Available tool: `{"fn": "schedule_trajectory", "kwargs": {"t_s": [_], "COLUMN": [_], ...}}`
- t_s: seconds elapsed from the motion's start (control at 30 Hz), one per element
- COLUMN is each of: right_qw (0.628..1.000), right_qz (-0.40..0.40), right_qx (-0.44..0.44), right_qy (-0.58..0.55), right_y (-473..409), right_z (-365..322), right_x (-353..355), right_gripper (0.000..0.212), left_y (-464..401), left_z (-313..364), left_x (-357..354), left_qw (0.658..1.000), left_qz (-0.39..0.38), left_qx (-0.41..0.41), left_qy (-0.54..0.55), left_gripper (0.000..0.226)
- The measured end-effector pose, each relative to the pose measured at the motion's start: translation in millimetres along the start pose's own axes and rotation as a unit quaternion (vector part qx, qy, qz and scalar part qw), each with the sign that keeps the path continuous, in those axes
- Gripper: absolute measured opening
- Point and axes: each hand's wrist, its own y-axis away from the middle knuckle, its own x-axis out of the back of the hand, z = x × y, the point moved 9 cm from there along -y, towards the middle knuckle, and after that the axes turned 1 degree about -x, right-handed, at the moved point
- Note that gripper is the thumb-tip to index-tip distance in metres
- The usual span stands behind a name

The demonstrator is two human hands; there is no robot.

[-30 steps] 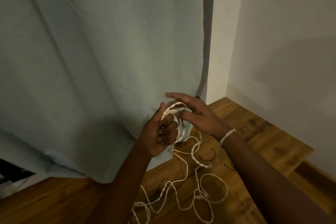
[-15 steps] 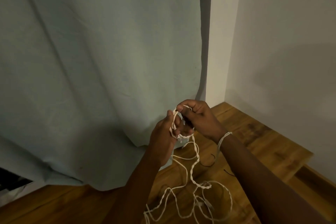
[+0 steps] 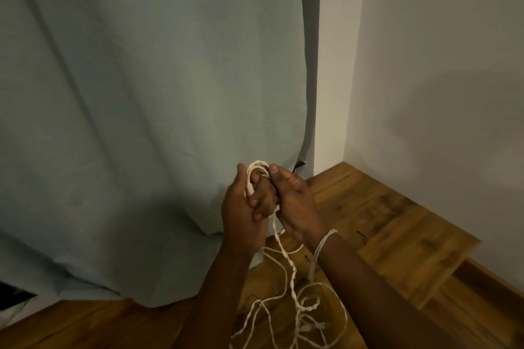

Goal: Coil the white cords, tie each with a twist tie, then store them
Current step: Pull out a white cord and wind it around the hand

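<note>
Pale curtain (image 3: 147, 122) fills the background, with a wooden tabletop (image 3: 397, 221) running out to its far-right corner below the white wall (image 3: 439, 65).

Compared with a second ago, I see my right hand (image 3: 295, 204) has dropped from an open reach over the coil to close against my left hand (image 3: 241, 212), thumbs nearly meeting at the top. Left fingers curl around the small loop of white cord (image 3: 286, 261), and the right pinches the strand beside it, though dim light hides exactly which turn. I judge one more wrap has just been laid; most of the cord hangs loose and tangled on the wood below, one strand draped around my right wrist.

Room to swing is good rightward; the curtain crowds the left, and the table's stepped edge sits near the dangling loops.
</note>
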Motion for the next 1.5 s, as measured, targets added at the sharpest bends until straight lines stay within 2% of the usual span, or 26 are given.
{"fn": "schedule_trajectory", "kwargs": {"t_s": [0.13, 0.2, 0.3, 0.33, 0.43, 0.5, 0.57, 0.6, 0.63, 0.7, 0.73, 0.77, 0.83, 0.87, 0.9, 0.97, 1.03, 1.1, 1.13, 1.2, 1.3, 1.37, 1.4, 1.43, 1.47, 1.5], "right_qw": [0.994, 0.997, 0.997, 0.996, 0.989, 0.98, 0.963, 0.947, 0.924, 0.861, 0.829, 0.801, 0.757, 0.74, 0.731, 0.739, 0.786, 0.854, 0.886, 0.927, 0.958, 0.948, 0.921, 0.883, 0.848, 0.825], "right_qz": [-0.034, -0.034, -0.031, -0.038, -0.059, -0.07, -0.098, -0.122, -0.156, -0.232, -0.253, -0.263, -0.255, -0.243, -0.234, -0.229, -0.223, -0.205, -0.202, -0.205, -0.195, -0.236, -0.281, -0.326, -0.352, -0.357], "right_qx": [-0.062, -0.061, -0.035, -0.027, 0.006, 0.025, 0.028, 0.025, 0.02, 0.021, 0.038, 0.068, 0.125, 0.144, 0.16, 0.177, 0.171, 0.159, 0.149, 0.132, 0.064, -0.047, -0.096, -0.121, -0.116, -0.097], "right_qy": [-0.082, -0.039, 0.06, 0.079, 0.138, 0.182, 0.249, 0.297, 0.349, 0.452, 0.498, 0.534, 0.589, 0.61, 0.621, 0.609, 0.55, 0.45, 0.39, 0.284, 0.202, 0.209, 0.251, 0.314, 0.379, 0.428], "right_y": [2.0, 1.8, 0.6, 0.6, -1.0, 0.7, 6.4, 10.9, 16.0, 27.1, 31.5, 33.7, 29.3, 24.3, 19.6, 11.7, 4.0, -5.6, -9.6, -10.5, 2.5, 19.5, 28.9, 36.6, 37.8, 37.5], "right_z": [8.9, 2.6, -11.7, -14.4, -10.6, -1.2, 6.7, 9.7, 13.8, 21.7, 19.7, 12.3, -15.1, -31.8, -49.6, -83.7, -107.8, -118.0, -115.8, -97.5, -43.8, 1.8, 21.7, 34.2, 38.5, 34.6], "right_x": [-9.0, -8.0, -3.7, -4.2, -5.2, -8.5, -16.1, -20.1, -24.0, -28.0, -28.4, -29.3, -30.5, -30.0, -29.4, -28.5, -23.7, -14.7, -11.3, -11.7, -26.6, -32.1, -34.4, -35.1, -33.4, -31.9], "right_gripper": [0.034, 0.031, 0.034, 0.036, 0.047, 0.048, 0.042, 0.038, 0.034, 0.029, 0.027, 0.024, 0.021, 0.021, 0.019, 0.017, 0.018, 0.014, 0.009, 0.006, 0.033, 0.037, 0.029, 0.019, 0.013, 0.01], "left_y": [-7.3, -8.1, -6.0, -5.3, -5.9, -9.3, -12.1, -12.4, -12.8, -17.1, -19.2, -20.2, -16.4, -10.4, -5.2, 5.7, 14.7, 21.5, 23.4, 20.9, 4.3, 1.1, -1.9, -8.1, -15.2, -19.1], "left_z": [1.8, 4.2, 10.7, 16.4, 24.4, 27.6, 40.5, 50.7, 60.5, 66.8, 68.3, 68.2, 61.0, 55.1, 47.2, 34.8, 26.8, 24.1, 23.8, 35.2, 55.6, 55.5, 53.3, 60.7, 70.4, 74.1], "left_x": [4.1, 6.2, -10.9, -14.9, -8.6, -5.8, 9.8, 14.7, 13.9, 13.5, 15.1, 15.4, 14.5, 9.7, 7.7, 7.5, 13.9, 18.7, 6.2, -18.1, -19.8, -36.0, -35.9, -23.8, -10.1, -1.3], "left_qw": [0.995, 0.993, 0.98, 0.979, 0.973, 0.98, 0.999, 0.99, 0.974, 0.948, 0.923, 0.876, 0.747, 0.721, 0.738, 0.807, 0.892, 0.963, 0.976, 0.97, 0.982, 0.985, 0.986, 0.993, 0.985, 0.951], "left_qz": [-0.048, -0.061, -0.157, -0.163, -0.151, -0.126, -0.017, 0.02, 0.022, -0.019, -0.037, -0.062, -0.089, -0.107, -0.126, -0.151, -0.104, -0.034, -0.074, -0.156, -0.147, -0.155, -0.15, -0.114, -0.072, -0.052], "left_qx": [0.063, 0.08, 0.113, 0.104, 0.11, 0.081, 0.026, -0.016, -0.065, -0.11, -0.13, -0.153, -0.194, -0.175, -0.127, -0.015, 0.076, 0.146, 0.177, 0.166, 0.076, 0.052, 0.058, 0.007, -0.07, -0.129], "left_qy": [0.064, 0.068, 0.054, 0.061, 0.133, 0.129, -0.031, -0.136, -0.218, -0.299, -0.359, -0.453, -0.63, -0.662, -0.65, -0.571, -0.433, -0.223, -0.1, 0.088, 0.089, 0.048, 0.034, -0.03, -0.142, -0.275], "left_gripper": [0.044, 0.046, 0.069, 0.072, 0.072, 0.057, 0.041, 0.038, 0.035, 0.029, 0.026, 0.025, 0.024, 0.027, 0.034, 0.042, 0.03, 0.008, 0.007, 0.021, 0.056, 0.068, 0.064, 0.053, 0.047, 0.045]}}
